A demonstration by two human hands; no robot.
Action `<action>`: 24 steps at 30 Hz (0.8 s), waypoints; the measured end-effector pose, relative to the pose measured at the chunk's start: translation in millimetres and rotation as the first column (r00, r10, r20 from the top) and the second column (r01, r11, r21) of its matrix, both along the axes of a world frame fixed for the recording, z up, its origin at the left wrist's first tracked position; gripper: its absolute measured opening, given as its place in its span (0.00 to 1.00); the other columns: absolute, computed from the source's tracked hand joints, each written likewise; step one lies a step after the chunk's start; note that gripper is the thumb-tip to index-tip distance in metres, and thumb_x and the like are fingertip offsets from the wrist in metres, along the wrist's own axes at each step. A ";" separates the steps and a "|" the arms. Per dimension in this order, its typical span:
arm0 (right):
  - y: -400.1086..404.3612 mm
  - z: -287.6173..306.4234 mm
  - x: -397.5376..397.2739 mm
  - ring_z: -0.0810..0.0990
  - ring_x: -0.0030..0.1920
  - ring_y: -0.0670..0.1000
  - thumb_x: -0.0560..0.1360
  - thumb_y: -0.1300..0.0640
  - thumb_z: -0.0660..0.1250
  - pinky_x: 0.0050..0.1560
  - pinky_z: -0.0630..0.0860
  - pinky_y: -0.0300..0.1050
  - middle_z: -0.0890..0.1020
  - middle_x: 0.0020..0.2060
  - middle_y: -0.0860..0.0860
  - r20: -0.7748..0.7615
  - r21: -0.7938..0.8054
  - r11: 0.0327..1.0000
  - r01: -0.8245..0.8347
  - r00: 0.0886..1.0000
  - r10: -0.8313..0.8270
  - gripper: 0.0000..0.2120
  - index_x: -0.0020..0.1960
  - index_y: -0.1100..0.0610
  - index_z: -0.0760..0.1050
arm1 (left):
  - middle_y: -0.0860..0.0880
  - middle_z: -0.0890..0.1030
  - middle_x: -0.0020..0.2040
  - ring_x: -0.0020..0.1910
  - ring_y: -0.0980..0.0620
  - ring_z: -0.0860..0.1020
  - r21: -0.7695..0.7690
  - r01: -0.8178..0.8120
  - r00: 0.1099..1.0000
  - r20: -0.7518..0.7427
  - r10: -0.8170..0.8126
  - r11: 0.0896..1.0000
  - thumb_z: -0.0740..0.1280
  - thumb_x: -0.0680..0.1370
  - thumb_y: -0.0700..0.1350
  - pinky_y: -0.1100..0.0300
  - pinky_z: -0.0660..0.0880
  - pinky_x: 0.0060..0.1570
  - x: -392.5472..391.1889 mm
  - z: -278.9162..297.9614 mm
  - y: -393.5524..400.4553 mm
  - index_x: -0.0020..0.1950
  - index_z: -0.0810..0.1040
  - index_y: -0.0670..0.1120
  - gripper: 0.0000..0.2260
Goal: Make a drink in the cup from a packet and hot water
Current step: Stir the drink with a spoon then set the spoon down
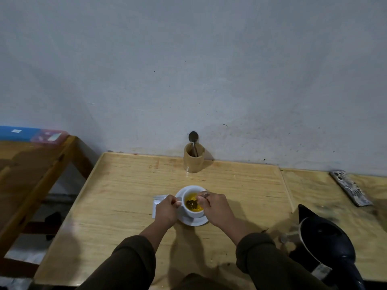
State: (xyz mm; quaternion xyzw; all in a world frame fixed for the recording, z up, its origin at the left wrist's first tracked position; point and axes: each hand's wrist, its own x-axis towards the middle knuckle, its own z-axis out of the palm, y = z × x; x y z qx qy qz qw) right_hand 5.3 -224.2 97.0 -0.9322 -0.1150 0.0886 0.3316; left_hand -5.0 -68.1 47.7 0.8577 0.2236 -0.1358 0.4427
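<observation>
A white cup (193, 213) stands on a white saucer (193, 222) in the middle of the wooden table (117, 197). Yellow liquid fills the cup. My right hand (215, 206) holds a spoon (191, 204) whose bowl dips into the liquid. My left hand (166, 210) grips the cup's left side at its handle. A white packet (157, 200) lies flat on the table, partly hidden under my left hand. A black kettle (326, 241) stands at the right front.
A wooden holder (193, 159) with another spoon (193, 137) stands against the wall. A phone (350, 188) lies on the right table. A lower wooden table (27, 164) at the left carries a blue box (18, 132).
</observation>
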 end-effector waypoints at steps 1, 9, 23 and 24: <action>-1.0 -1.1 0.5 0.82 0.48 0.52 0.80 0.56 0.57 0.53 0.77 0.44 0.85 0.49 0.56 -0.001 -0.017 1.000 0.013 1.000 -0.013 0.14 0.53 0.59 0.80 | 0.48 0.76 0.47 0.49 0.52 0.73 0.002 -0.003 1.000 0.002 0.003 1.000 0.60 0.80 0.43 0.62 0.65 0.48 0.0 0.0 -0.3 0.47 0.74 0.45 0.05; -1.7 -3.2 5.6 0.80 0.52 0.53 0.80 0.57 0.56 0.55 0.74 0.44 0.83 0.54 0.55 0.055 -0.062 0.995 0.073 0.996 -0.070 0.14 0.58 0.58 0.78 | 0.48 0.76 0.46 0.48 0.52 0.72 -0.032 -0.034 0.999 0.005 0.034 0.999 0.61 0.80 0.42 0.62 0.65 0.48 -0.4 0.2 -1.0 0.46 0.72 0.46 0.04; 4.2 -1.4 5.7 0.79 0.52 0.52 0.80 0.56 0.56 0.52 0.73 0.42 0.82 0.53 0.54 0.075 -0.105 0.991 0.086 0.994 -0.078 0.14 0.58 0.58 0.77 | 0.42 0.80 0.56 0.49 0.53 0.72 -0.011 -0.002 1.000 -0.002 0.002 1.000 0.61 0.80 0.44 0.62 0.66 0.49 0.0 2.3 2.1 0.49 0.74 0.46 0.04; 4.4 -2.1 6.1 0.79 0.52 0.52 0.80 0.57 0.56 0.53 0.73 0.42 0.82 0.54 0.54 0.076 -0.098 0.992 0.078 0.995 -0.071 0.14 0.58 0.58 0.78 | 0.42 0.80 0.56 0.49 0.53 0.71 -0.010 -0.001 1.000 -0.001 0.001 1.000 0.60 0.80 0.44 0.63 0.66 0.49 0.2 2.2 2.0 0.49 0.74 0.46 0.04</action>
